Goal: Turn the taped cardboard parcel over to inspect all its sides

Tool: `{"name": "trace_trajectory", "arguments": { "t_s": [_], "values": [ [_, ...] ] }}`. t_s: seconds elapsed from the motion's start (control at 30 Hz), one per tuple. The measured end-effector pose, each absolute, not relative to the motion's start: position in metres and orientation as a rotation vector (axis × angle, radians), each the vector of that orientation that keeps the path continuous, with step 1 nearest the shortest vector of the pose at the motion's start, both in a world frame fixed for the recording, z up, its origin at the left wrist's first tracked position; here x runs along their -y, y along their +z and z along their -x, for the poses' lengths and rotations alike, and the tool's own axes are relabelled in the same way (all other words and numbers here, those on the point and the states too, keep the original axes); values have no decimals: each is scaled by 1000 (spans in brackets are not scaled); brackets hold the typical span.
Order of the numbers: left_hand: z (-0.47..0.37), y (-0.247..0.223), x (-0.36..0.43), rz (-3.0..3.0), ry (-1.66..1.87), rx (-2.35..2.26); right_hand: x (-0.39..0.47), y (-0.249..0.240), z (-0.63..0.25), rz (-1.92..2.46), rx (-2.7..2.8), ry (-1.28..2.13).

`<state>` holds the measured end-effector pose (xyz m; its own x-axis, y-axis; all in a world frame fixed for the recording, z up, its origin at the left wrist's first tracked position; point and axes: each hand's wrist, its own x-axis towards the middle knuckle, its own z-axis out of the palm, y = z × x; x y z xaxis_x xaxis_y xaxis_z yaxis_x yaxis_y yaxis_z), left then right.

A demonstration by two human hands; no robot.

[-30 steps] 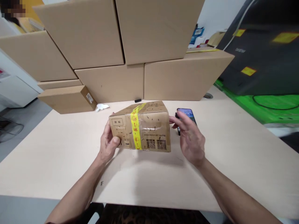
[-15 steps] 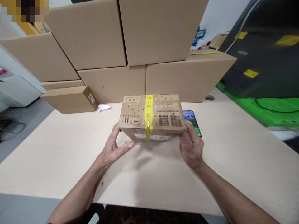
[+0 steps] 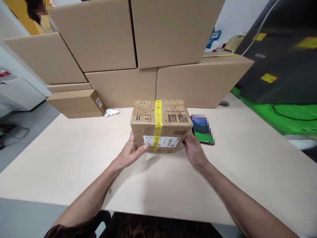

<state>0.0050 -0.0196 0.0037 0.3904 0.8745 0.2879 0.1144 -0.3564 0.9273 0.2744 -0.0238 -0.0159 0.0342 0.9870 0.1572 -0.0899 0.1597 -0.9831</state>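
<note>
A small brown cardboard box (image 3: pixel 170 109) with printed marks is held between my two hands over the table. Yellow tape (image 3: pixel 158 114) runs across its top and down the near side, where a white shipping label (image 3: pixel 168 141) shows. My left hand (image 3: pixel 131 152) grips the box's lower left side, its thumb on the near face by the label. At the lower right edge, my right hand (image 3: pixel 194 150) is closed on the box, with some fingertips hidden behind it. Whether the underside touches the table I cannot tell. Just right of the box lies a phone (image 3: pixel 201 130), partly blurred out.
Large cardboard boxes (image 3: pixel 173 33) are stacked along the table's (image 3: pixel 81 158) back edge. A flat carton (image 3: pixel 76 104) and a crumpled white tissue (image 3: pixel 112 112) sit at the left. Black equipment (image 3: pixel 279 66) stands beyond on the right. Part of another person (image 3: pixel 37 11) shows at top left.
The box has tilted so its near face and label now show more fully. My right hand has shifted inward to the left with it, and my left thumb now rests on the near face.
</note>
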Motion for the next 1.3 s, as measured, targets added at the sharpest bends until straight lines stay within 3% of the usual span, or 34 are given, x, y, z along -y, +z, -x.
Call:
{"name": "trace_trajectory", "arguments": {
  "t_s": [0.6,1.03,1.3],
  "values": [
    [1,12,24,-1575,1288,-1317,24,-5,-280,1126,1095,1176],
    [-1,-5,18,-1543,1009,-895,16,-15,-279,1183,1114,1279],
    [-6,-4,23,-1419,1115,-856,24,-18,-279,994,1282,1182]
  ]
}}
